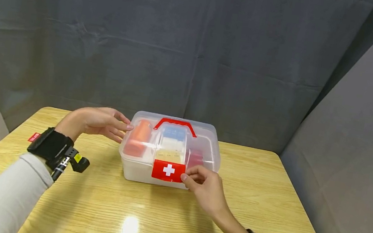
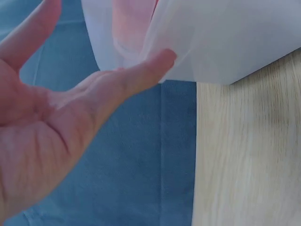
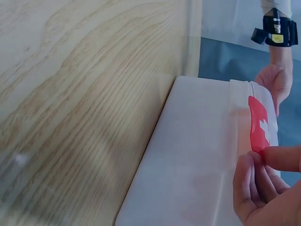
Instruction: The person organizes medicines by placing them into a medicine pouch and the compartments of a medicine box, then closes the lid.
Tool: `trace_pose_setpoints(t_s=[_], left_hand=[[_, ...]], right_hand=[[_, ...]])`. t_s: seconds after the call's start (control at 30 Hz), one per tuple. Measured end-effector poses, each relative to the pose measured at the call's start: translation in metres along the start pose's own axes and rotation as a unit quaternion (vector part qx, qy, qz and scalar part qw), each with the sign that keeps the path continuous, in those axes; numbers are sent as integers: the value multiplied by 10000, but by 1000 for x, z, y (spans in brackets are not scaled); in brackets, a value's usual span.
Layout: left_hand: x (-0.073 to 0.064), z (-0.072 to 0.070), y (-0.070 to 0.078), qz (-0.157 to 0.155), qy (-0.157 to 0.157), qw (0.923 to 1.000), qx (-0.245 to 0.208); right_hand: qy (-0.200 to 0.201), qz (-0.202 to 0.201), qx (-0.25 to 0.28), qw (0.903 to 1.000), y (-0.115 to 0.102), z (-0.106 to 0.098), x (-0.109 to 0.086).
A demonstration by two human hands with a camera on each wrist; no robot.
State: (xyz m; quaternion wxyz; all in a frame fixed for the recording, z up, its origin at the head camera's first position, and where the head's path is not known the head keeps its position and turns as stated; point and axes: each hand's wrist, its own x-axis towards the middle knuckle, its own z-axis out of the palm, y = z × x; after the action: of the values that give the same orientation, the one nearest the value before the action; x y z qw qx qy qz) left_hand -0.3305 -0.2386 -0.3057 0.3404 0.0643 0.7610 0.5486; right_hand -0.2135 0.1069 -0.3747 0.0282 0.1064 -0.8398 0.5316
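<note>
A first-aid box (image 1: pixel 171 142) with a clear lid, a white base and a red folding handle (image 1: pixel 176 122) stands on the table. On its front is a red latch (image 1: pixel 168 171) with a white cross. My right hand (image 1: pixel 207 189) pinches the latch's right edge between thumb and fingers; the right wrist view shows the same latch (image 3: pixel 258 125) at the fingertips. My left hand (image 1: pixel 100 122) is at the box's left side, fingers extended, thumb at the lid's edge. In the left wrist view, the left thumb (image 2: pixel 136 77) lies against the translucent wall.
Through the lid show an orange roll (image 1: pixel 140 134), blue and white packs (image 1: pixel 174 133) and a dark pink item (image 1: pixel 196 157). The wooden table (image 1: pixel 253 202) ends at a grey curtain (image 1: pixel 128 47) behind, with pale panels at both sides.
</note>
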Motion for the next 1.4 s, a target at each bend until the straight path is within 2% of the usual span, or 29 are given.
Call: trace_pose_setpoints(t_s=[0.2, 0.33, 0.43, 0.5, 0.6, 0.67, 0.73, 0.83, 0.9, 0.97, 1.03, 1.13, 1.17, 1.23, 1.33, 1.4], left_hand=[[4, 16, 11, 56, 107, 9971, 756], [4, 25, 17, -15, 310, 9938, 1069], [1, 31, 21, -63, 577, 9877, 1450], [-1, 36, 24, 41, 776, 9804, 1810], [-5, 47, 31, 400, 1145, 9586, 2578], [-6, 57, 35, 655, 1450, 9358, 3145], [-8, 68, 40, 850, 1734, 9108, 3649], [-8, 85, 43, 1154, 2017, 8814, 4112], [-8, 96, 43, 1354, 2100, 8708, 4234], [-9, 107, 41, 1465, 2119, 8665, 4277], [-8, 118, 38, 1544, 2064, 8651, 4302], [-8, 135, 32, 1453, 1975, 8655, 4368], [-7, 139, 28, 1462, 1984, 8601, 4467], [-5, 146, 22, 1465, 2062, 8437, 4734], [-1, 151, 14, 1581, 2317, 8105, 5142], [1, 152, 10, 1704, 2462, 7931, 5303]], right_hand=[[-30, -40, -136, 9999, 2, -3, 2], [-28, -171, -564, 9983, 4, -6, 2], [1, -354, -1077, 9936, 5, -9, 1], [60, -523, -1359, 9893, 6, -12, 1], [337, -964, -1675, 9806, 9, -15, 1], [684, -1502, -1861, 9686, 10, -17, 1], [1086, -2068, -2087, 9497, 12, -17, 1], [1502, -2670, -2516, 9181, 12, -17, 2], [1509, -2754, -2823, 9065, 12, -16, 3], [1345, -2730, -3163, 8985, 12, -16, 4], [1133, -2692, -3488, 8905, 14, -16, 6], [888, -2651, -3861, 8791, 17, -16, 8], [842, -2642, -3935, 8765, 19, -16, 9], [795, -2653, -3999, 8737, 22, -17, 9], [814, -2757, -4004, 8701, 26, -19, 11], [859, -2861, -3991, 8669, 27, -20, 12]])
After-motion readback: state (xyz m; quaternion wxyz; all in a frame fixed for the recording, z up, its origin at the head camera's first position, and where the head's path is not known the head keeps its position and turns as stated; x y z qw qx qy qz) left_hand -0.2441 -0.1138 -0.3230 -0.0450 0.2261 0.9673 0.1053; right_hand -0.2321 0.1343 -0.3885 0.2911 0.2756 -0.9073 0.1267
